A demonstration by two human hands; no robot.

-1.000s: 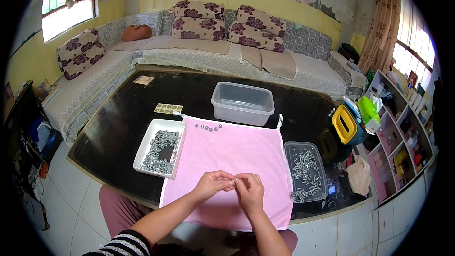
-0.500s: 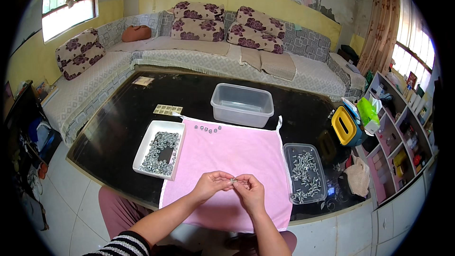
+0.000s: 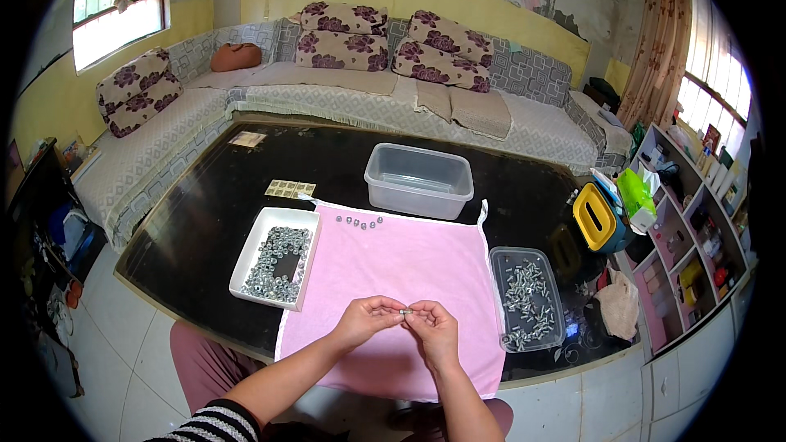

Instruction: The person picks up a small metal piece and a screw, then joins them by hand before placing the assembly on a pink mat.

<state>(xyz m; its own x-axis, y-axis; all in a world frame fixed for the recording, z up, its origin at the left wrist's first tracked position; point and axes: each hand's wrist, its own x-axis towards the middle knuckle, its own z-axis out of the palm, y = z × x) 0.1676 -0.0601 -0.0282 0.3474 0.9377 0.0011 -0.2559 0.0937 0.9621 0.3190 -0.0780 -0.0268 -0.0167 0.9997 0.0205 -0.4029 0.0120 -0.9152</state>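
Head view, bare-handed work at a low table, entries as follows.

Item, held: one small, silvery, elongated metal piece [image 3: 405,312], between your fingertips, above the lower half of the pink rectangular cloth [image 3: 393,266]. Too small to tell whether it is one part or two joined.

Item, your left hand [image 3: 366,319]: thumb and fingers narrowed to a pinch on the piece.

Item, your right hand [image 3: 434,329]: likewise pinched, tips meeting the left's.

Change noted: a second ago your fingertips all but cover the piece; now its bright side shows between them, while both hands keep nearly the same place. Judged meaning: you are adjusting it by fingertip, and it is not yet set down.

Unchanged: six small grey metal pieces [image 3: 364,226] in a loose row along the cloth's far edge; to your left, a white rectangular tray [image 3: 255,233] of ring-like metal nuts [image 3: 286,239]; to your right, a clear plastic tray [image 3: 501,262] of short silvery screws [image 3: 528,290]; beyond the cloth, a deep translucent plastic tub [image 3: 417,205].
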